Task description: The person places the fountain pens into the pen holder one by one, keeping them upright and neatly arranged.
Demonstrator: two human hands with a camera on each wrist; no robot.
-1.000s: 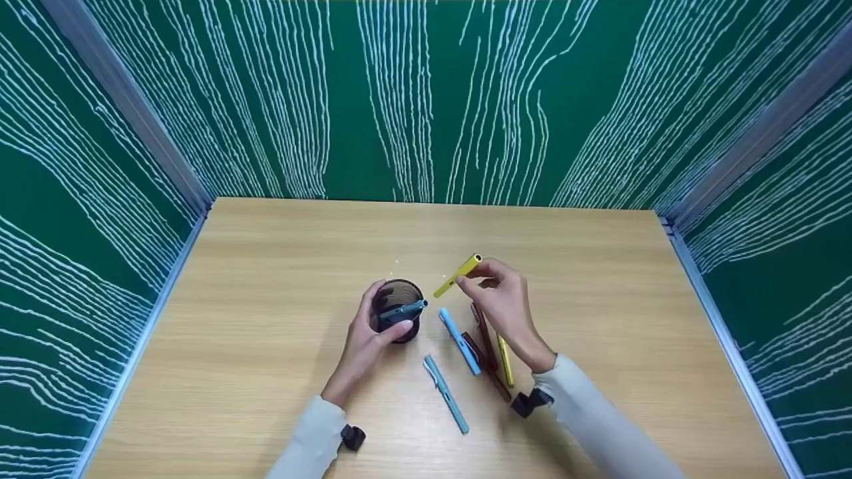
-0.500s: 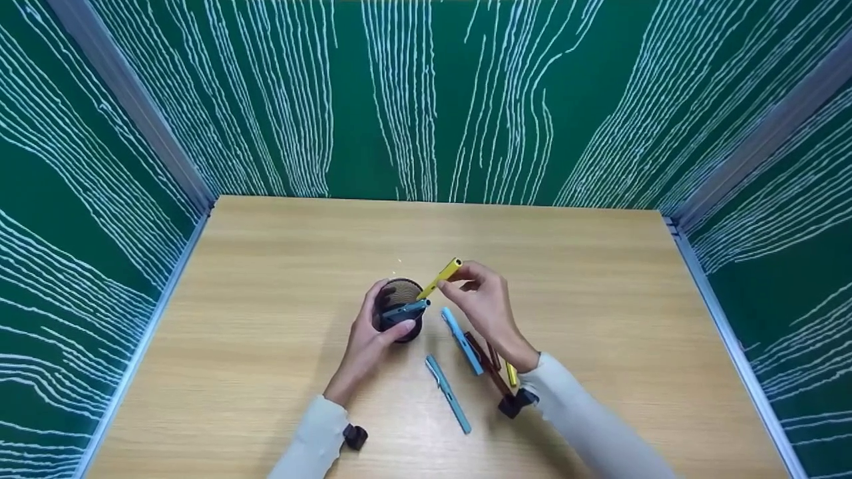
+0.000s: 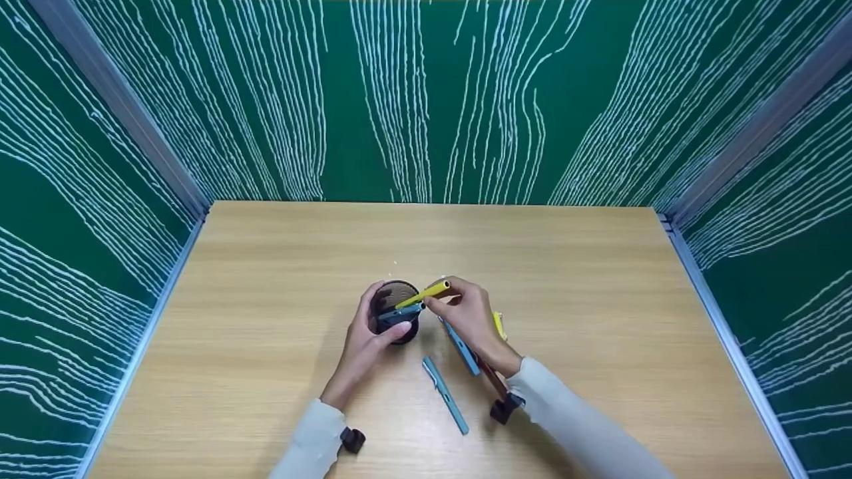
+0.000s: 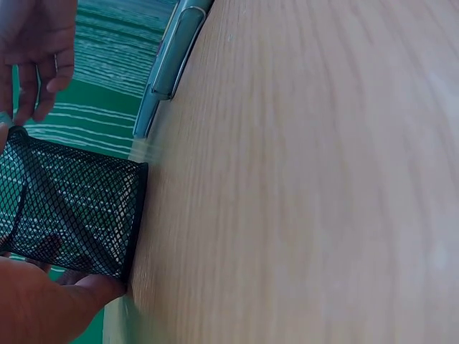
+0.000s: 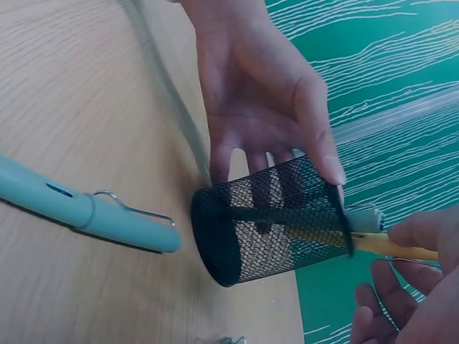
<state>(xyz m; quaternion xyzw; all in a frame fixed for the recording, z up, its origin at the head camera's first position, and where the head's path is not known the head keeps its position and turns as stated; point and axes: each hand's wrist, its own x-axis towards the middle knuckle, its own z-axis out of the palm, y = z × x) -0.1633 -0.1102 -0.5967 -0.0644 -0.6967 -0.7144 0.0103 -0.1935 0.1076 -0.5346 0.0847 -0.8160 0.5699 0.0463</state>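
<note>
A black mesh pen cup (image 3: 397, 307) stands mid-table, and my left hand (image 3: 374, 330) grips it from the left, thumb on its near side. A dark blue pen (image 3: 403, 313) leans out of the cup. My right hand (image 3: 436, 303) pinches a yellow pen (image 3: 423, 294) whose tip dips into the cup's mouth. The right wrist view shows the cup (image 5: 272, 222) with left-hand fingers (image 5: 265, 100) behind it and the yellow pen (image 5: 391, 246) entering. In the left wrist view the cup (image 4: 72, 208) rests against my palm (image 4: 36, 304).
A light blue pen (image 3: 462, 347), a teal pen (image 3: 444, 394), dark red pens (image 3: 492, 380) and another yellow pen (image 3: 498, 326) lie on the wooden table (image 3: 266, 266) right of the cup. Green patterned walls (image 3: 426, 100) enclose three sides.
My right hand has carried the yellow pen left and down, from above the table to the cup's mouth. The left hand has kept its grip on the cup.
</note>
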